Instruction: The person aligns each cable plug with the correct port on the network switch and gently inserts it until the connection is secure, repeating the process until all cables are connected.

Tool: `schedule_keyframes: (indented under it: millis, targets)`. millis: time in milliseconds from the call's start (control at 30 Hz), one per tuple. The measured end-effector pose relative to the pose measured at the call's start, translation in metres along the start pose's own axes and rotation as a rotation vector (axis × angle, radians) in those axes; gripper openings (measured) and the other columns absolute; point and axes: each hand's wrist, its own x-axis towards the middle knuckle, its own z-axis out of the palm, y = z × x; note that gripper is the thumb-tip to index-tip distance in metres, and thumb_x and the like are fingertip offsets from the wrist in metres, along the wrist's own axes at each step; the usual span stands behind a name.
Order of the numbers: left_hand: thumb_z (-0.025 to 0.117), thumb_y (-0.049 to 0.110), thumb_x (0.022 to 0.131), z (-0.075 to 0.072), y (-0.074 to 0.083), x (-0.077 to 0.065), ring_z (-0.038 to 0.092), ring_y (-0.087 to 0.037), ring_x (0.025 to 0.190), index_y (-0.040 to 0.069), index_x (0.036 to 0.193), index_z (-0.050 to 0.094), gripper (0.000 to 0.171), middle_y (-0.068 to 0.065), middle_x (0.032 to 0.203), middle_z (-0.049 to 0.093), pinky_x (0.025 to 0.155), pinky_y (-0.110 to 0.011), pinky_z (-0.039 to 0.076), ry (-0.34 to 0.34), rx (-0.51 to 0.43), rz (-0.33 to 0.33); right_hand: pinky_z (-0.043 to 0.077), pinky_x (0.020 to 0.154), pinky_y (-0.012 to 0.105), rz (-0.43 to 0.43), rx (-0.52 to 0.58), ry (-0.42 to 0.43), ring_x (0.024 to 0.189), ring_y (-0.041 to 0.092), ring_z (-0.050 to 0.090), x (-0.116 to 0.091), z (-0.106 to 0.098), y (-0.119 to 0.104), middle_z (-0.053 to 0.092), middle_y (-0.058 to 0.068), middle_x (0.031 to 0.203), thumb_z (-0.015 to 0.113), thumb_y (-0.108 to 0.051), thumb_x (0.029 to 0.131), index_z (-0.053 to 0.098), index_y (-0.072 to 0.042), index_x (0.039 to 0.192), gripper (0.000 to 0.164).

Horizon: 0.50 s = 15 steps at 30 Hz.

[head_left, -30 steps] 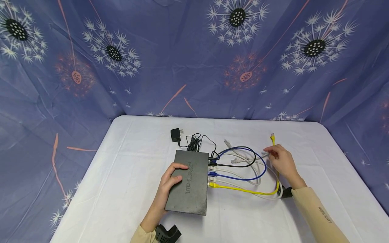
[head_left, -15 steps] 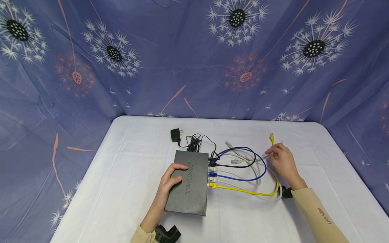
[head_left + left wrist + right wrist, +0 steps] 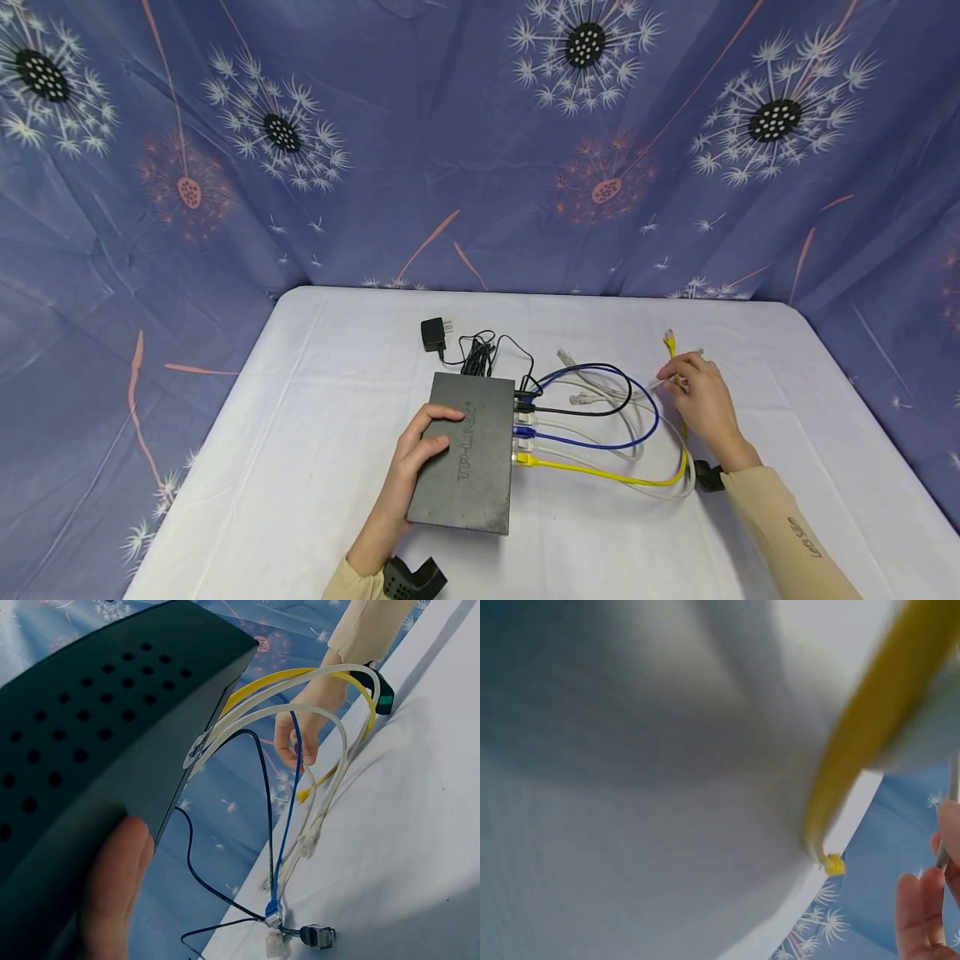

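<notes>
In the head view my left hand (image 3: 405,458) grips a dark grey TP-LINK network switch (image 3: 480,492), thumb and finger over its top face. Network cables run from its right side: a yellow cable (image 3: 592,473), a blue cable (image 3: 573,439), a black cable (image 3: 573,411) and several pale grey ones. On the right, my right hand (image 3: 705,400) pinches a pale grey network cable (image 3: 657,384) between thumb and fingers. A pale tip of it shows past the knuckles. The yellow cable passes behind this hand, its free plug (image 3: 670,338) lying just beyond.
Behind the switch lie a black power adapter (image 3: 432,334) and its bundled cord (image 3: 477,358). Loose grey plugs (image 3: 580,399) rest amid the crossing cables. A white cloth covers the table (image 3: 300,467), and a blue dandelion-print curtain (image 3: 450,125) hangs behind it.
My right hand has shifted slightly rightward with the grey cable, whose pale tip now shows beyond the hand. The left hand and the switch have stayed almost still.
</notes>
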Motion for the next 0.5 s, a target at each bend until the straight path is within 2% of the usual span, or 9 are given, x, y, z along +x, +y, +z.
schedule_keyframes:
  millis: [233, 500]
  targets:
    - [0.043, 0.011, 0.092, 0.000, 0.000, 0.000, 0.045, -0.029, 0.107, 0.004, 0.120, 0.055, 0.031, -0.013, 0.127, 0.046, 0.088, -0.032, 0.038, 0.000, 0.002, 0.002, 0.031, 0.064, 0.037, -0.087, -0.027, 0.078, 0.074, 0.028, 0.044, 0.002, -0.008, -0.003, 0.062, 0.016, 0.095, 0.065, 0.018, 0.075, 0.066, -0.002, 0.083, 0.021]
    - [0.043, 0.011, 0.093, -0.001, -0.001, 0.000, 0.045, -0.029, 0.107, 0.005, 0.120, 0.055, 0.030, -0.013, 0.126, 0.046, 0.088, -0.033, 0.038, -0.003, 0.002, 0.001, 0.039, 0.065, 0.023, -0.112, -0.026, 0.189, 0.074, 0.029, 0.060, 0.010, -0.020, -0.014, 0.062, 0.010, 0.089, 0.066, 0.019, 0.071, 0.065, 0.000, 0.079, 0.021]
